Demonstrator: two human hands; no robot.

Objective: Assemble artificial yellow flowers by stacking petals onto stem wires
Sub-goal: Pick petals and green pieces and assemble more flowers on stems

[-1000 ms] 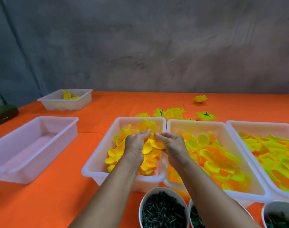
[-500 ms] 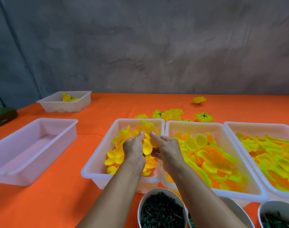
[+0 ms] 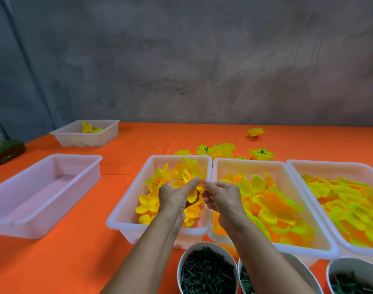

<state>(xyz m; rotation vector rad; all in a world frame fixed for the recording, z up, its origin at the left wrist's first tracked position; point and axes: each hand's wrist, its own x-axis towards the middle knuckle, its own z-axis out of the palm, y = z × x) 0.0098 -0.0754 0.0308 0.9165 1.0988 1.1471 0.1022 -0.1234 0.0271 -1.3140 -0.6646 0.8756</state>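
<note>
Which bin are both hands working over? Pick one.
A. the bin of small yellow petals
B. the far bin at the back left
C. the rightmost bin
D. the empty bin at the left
A: the left hand and right hand pinch a yellow petal piece above the bin of small yellow petals.

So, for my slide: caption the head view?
Both hands pinch yellow petals above a white petal bin on an orange table.

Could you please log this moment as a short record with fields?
surface: orange table
left hand: pinches yellow petals
right hand: pinches the same petals
below hands: petal bin
left side: empty bin
near edge: cup of green stems
behind bins: finished flowers
</note>
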